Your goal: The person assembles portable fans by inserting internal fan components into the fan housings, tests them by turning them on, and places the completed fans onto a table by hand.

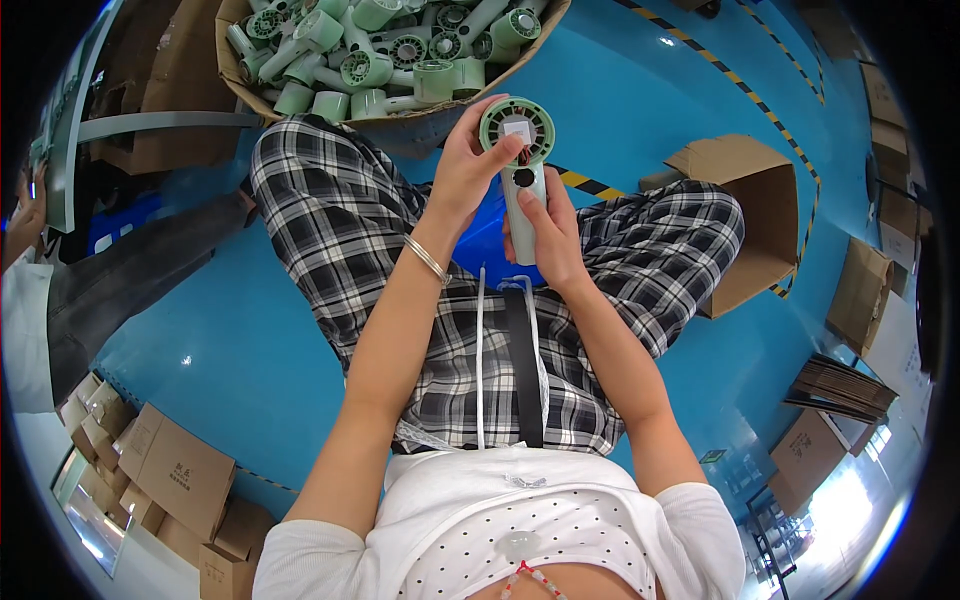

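Observation:
A pale green handheld fan body is held upright between my hands, over my lap. Its round slotted head shows a small white square at the centre and some reddish wires just below. My left hand is closed round the head's left side, its thumb near the white square. Lower down, my right hand grips the grey-green handle, thumb lying along the front. A dark round hole sits at the top of the handle. The fingers behind the fan are mostly hidden.
Beyond my knees stands a large cardboard box heaped with similar green fan bodies. An open carton is beside my right knee. Something blue lies beneath my hands. At left sits another person; cartons stand lower left.

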`<state>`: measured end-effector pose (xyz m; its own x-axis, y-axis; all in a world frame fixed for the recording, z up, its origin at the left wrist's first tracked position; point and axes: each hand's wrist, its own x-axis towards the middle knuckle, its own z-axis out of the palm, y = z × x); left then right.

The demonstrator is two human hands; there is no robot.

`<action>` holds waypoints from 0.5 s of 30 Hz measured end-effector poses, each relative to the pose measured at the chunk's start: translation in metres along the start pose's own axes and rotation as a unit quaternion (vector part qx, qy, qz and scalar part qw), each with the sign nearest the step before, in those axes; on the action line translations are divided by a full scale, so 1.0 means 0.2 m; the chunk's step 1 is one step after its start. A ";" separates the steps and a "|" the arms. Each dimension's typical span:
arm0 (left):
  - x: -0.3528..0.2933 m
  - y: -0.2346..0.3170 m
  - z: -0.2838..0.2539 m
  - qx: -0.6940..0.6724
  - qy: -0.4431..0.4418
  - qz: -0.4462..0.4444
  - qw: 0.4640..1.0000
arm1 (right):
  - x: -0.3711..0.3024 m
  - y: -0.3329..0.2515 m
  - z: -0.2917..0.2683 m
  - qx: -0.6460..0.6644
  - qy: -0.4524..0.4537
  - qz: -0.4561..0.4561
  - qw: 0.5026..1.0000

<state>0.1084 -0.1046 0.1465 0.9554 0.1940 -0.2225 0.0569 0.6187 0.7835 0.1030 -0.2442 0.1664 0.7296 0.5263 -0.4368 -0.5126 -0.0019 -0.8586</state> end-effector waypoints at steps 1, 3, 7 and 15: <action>0.00 0.00 0.00 0.001 -0.002 0.001 1.000 | 0.00 0.00 0.00 0.000 -0.001 -0.001 1.000; 0.00 0.00 0.00 0.001 -0.002 0.002 1.000 | 0.00 0.01 0.00 0.000 -0.001 -0.002 1.000; 0.00 -0.01 0.00 0.005 -0.004 0.008 1.000 | 0.00 0.02 0.00 -0.001 0.002 0.000 1.000; 0.01 -0.01 -0.01 0.015 -0.003 0.011 1.000 | 0.01 0.03 0.00 0.013 0.015 -0.004 1.000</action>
<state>0.1090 -0.1045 0.1443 0.9585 0.2027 -0.2006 0.0435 0.5913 0.8053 0.1005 -0.2428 0.1604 0.7461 0.5013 -0.4383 -0.5181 0.0235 -0.8550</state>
